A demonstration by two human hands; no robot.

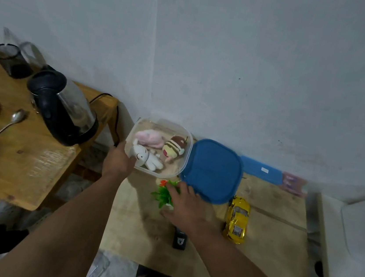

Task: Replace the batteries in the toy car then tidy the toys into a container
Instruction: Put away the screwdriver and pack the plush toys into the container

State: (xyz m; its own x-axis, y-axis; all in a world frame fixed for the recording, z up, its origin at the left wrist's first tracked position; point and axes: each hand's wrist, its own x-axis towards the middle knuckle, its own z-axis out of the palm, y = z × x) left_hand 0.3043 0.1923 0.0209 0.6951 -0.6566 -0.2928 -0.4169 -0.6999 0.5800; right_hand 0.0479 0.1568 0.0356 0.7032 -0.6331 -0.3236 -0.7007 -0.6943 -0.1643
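Three plush toys (150, 148) in one clear container (188, 149); one blue lid (214, 170); one yellow toy car (237, 218); one kettle (65, 110); one spoon (6, 127).
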